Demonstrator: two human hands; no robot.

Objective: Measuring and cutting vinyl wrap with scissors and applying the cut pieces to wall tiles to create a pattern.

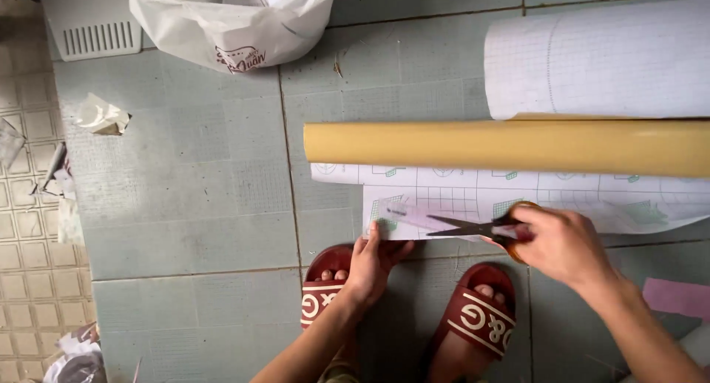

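- White gridded backing sheet (518, 198) with green printed marks lies flat on the grey-green tiled floor (185, 205), unrolled from the tan-yellow cylindrical paper roll (510, 145); its free edge is on the near side of the roll, toward the person's feet.
- Black-bladed scissors with an orange handle (473, 226) lie over that free edge, blades parted and pointing along the sheet, just below the roll.
- Right hand (562, 244): grip closed through the scissor handles, fingers curled tight around them.
- Left hand (373, 261): grip pinching the sheet's lower left corner, thumb on top, fingers beneath the edge.
- Dark red slide sandals with white lettering (477, 313) on both feet, below the sheet, well short of the roll.
- Second curled white gridded sheet (599, 57) lies just beyond the roll, touching it.
- White plastic bag (237, 20) far beyond the roll's left end; crumpled white paper scrap (102, 115) further left.
- Pink paper piece (677, 296) below the roll's right end.
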